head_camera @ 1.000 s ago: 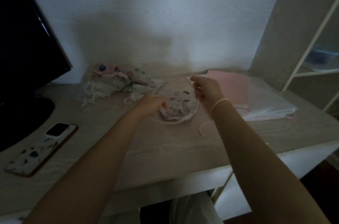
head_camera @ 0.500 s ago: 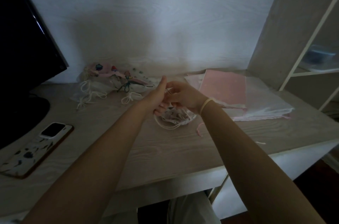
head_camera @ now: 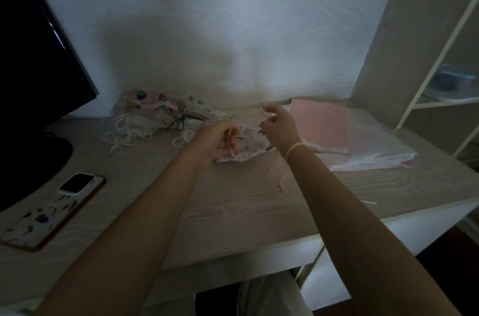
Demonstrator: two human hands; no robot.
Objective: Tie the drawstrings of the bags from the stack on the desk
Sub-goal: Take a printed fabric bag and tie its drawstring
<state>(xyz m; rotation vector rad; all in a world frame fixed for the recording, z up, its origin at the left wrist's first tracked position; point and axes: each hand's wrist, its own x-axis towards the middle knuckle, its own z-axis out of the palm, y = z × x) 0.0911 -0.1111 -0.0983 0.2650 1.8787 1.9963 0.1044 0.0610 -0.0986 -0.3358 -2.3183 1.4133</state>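
Fingers of my right hand point(head_camera: 281, 127) pinch the free ends of the drawstring point(head_camera: 267, 112) and lift them toward one o'clock, while the fingers of my left hand point(head_camera: 216, 143) curl round the other strand and the gathered mouth of the printed bag point(head_camera: 246, 146). Half a second ago both hands were pressed together over the bag, working the cords; now they have drawn apart, left toward eight o'clock and right toward one, which I read as pulling a knot snug, so this bag looks close to done. It lies on the surface point(head_camera: 233, 212) between my hands, small, pale, with tiny dark figures, bunched and wrinkled at my left hand's end. Whether the knot has actually closed I cannot tell; the light is dim and the cord thin. At ten o'clock sits a pile of bags point(head_camera: 155, 116) with looped white cords, apparently finished. At three o'clock the flat stack point(head_camera: 337, 134) of pink and sheer bags waits. A phone point(head_camera: 51, 209) lies at eight o'clock, a dark monitor point(head_camera: 33, 69) beyond it.
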